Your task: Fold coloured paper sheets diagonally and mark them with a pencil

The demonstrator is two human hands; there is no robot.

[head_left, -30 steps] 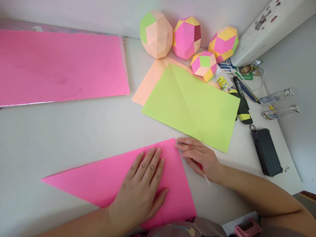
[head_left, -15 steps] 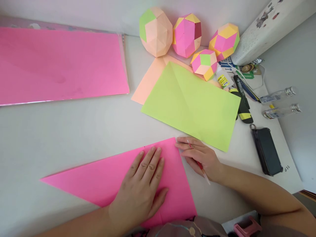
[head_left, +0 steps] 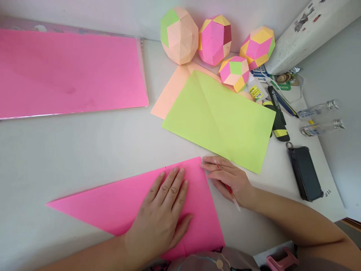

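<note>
Folded pink paper (head_left: 104, 201) lies on the white table with a pointed left end and faint crease lines. My left hand (head_left: 160, 214) rests flat on it, fingers stretched out, pressing its middle. At the paper's upper right corner is my right hand (head_left: 228, 178), its fingertips touching the right edge. A slim red pen (head_left: 230, 190) with a clear end is held between the fingers of that hand, its fine tip pointing up and left. The lower part of the paper runs out of sight behind my clothing.
Green paper (head_left: 222, 120) overlaps peach paper (head_left: 169, 96) behind the hands. Several faceted paper balls (head_left: 180, 35) stand by the wall. A pink paper pack (head_left: 70, 75) lies left; a glue bottle (head_left: 256, 90), a utility knife (head_left: 279, 124), clear bottles (head_left: 318, 128) and a phone (head_left: 306, 171) are right.
</note>
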